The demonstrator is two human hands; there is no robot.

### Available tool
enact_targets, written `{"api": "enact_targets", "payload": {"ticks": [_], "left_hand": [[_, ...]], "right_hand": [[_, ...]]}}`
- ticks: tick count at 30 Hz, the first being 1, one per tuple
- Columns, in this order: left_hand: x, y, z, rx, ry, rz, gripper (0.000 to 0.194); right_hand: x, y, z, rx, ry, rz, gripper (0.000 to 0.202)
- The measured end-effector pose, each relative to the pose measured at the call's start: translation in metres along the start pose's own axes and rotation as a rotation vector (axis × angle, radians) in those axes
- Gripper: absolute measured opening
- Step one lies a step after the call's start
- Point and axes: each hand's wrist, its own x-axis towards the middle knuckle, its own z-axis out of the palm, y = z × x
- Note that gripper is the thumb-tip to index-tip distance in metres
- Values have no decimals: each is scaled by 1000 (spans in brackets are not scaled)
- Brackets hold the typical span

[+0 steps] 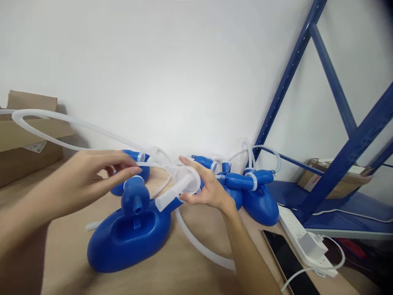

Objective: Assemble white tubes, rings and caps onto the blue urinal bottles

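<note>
My left hand (102, 174) is closed, thumb and index finger pinching a white tube (152, 164). My right hand (208, 186) curves round a translucent plastic cup (194, 182), thumb below and fingers above. A short wide spout (167, 198) sticks out of the cup towards the lower left. Just below my hands a blue plastic bottle (129, 246) lies on the table, with a rounded blue piece (135, 194) standing on it.
Several more blue bottles with tubes (260, 205) stand by the wall. Cardboard boxes (33, 151) are at the left. A phone (288, 262), a power strip (294, 229) and a blue metal rack (282, 86) are at the right. A thick white hose (202, 246) crosses the table.
</note>
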Motion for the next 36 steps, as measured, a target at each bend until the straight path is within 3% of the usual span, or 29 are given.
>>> {"api": "enact_targets", "payload": {"ticks": [3, 5, 7, 9, 12, 16, 21, 24, 29, 33, 36], "left_hand": [[-13, -20, -5, 82, -59, -100, 62], [-24, -36, 4, 139, -119, -131, 66], [-38, -50, 23, 187, -135, -147, 74], [-53, -62, 46, 163, -137, -145, 94], [-77, -79, 81, 32, -240, -244, 107], [-98, -104, 112, -127, -188, -370, 98], [-104, -125, 121, -136, -150, -294, 68], [-108, -127, 125, -147, -76, -292, 61], [-112, -128, 133, -137, 4, -227, 51], [-112, -125, 135, -139, 41, -202, 49], [-112, -119, 135, -137, 47, -213, 48]], "right_hand": [[-7, -5, -16, -70, -10, 79, 80], [-9, -5, -24, -83, -35, 140, 69], [-10, -5, -30, -79, -61, 180, 59], [-9, -4, -33, -88, -108, 203, 51], [-7, -2, -34, -182, -198, 247, 43], [-8, 7, -35, -303, -277, 367, 33], [-14, 23, -41, -371, -326, 518, 17], [-14, 25, -39, -396, -391, 556, 22], [-2, 18, -5, -383, -499, 398, 49], [3, 18, 25, -409, -504, 384, 79], [2, 21, 34, -380, -492, 393, 85]]}}
